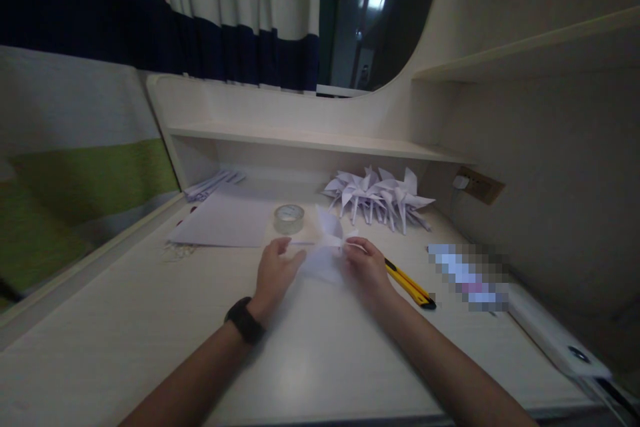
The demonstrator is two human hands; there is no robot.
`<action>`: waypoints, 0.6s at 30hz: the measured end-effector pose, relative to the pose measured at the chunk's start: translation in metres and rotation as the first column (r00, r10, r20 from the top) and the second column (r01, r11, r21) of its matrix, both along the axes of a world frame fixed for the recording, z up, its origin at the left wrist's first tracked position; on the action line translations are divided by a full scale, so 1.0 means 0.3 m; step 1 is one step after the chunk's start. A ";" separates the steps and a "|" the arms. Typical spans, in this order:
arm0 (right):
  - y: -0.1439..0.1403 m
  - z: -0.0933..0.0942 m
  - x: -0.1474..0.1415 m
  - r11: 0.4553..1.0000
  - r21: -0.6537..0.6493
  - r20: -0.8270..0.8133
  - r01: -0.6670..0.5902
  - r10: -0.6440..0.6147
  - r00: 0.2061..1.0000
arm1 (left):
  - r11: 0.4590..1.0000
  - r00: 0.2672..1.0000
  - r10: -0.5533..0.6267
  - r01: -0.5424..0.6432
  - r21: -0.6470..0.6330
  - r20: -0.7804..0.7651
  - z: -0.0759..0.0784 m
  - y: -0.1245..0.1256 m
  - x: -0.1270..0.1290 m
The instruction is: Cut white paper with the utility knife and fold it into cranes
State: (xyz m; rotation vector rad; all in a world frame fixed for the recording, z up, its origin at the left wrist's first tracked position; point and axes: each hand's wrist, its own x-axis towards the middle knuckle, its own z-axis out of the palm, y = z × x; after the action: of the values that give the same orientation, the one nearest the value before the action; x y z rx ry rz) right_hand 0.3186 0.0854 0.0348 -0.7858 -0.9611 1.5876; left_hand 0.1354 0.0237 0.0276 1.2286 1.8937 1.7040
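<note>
No text, label, brand, number or sign can be read anywhere here. The one likely bearer of print, a long object (470,277) lying on the desk (320,360) just right of the yellow utility knife (410,283), is blurred into blocks and gives nothing legible.

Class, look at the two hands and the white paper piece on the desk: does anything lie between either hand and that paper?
Nothing visible does. The left hand and right hand both already touch the white folded paper piece; the clear tape roll sits behind it.
</note>
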 end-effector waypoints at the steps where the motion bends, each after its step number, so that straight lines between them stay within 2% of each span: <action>1: 0.007 0.002 0.005 1.000 -0.028 -0.031 0.002 -0.003 1.000 | 0.998 0.999 -0.047 0.047 -0.040 0.011 -0.006 0.005 -0.005; 4: 0.021 0.017 0.019 0.996 -0.087 -0.101 -0.001 -0.008 0.995 | 0.972 0.978 -0.203 0.207 -0.114 0.047 -0.006 0.003 -0.004; 6: 0.026 0.029 0.025 0.995 -0.100 -0.121 0.008 -0.020 0.992 | 0.963 0.966 -0.256 0.259 -0.080 0.039 0.007 -0.008 0.003; 9: 0.025 0.039 0.028 0.994 -0.103 -0.113 0.030 -0.042 0.993 | 0.973 0.972 -0.230 0.229 0.026 0.047 0.027 -0.021 0.014; 12: 0.020 0.035 0.024 0.994 -0.101 -0.098 0.034 -0.044 0.994 | 0.968 0.954 -0.247 0.232 0.100 0.173 0.033 -0.021 0.022; 15: 0.014 0.020 0.014 0.996 -0.088 -0.073 0.029 -0.035 0.997 | 0.960 0.909 -0.274 0.242 0.138 0.313 0.035 -0.016 0.030; 18: 0.003 0.000 0.002 0.996 -0.086 -0.049 0.014 -0.018 0.999 | 0.973 0.918 -0.222 0.187 0.137 0.329 0.037 -0.012 0.027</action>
State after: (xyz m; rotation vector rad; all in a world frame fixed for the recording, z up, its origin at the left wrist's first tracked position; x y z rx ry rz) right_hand 0.3191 0.0864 0.0349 -0.8070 -0.8532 1.6360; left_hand 0.1436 0.0200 0.0389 1.0397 1.4388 1.7828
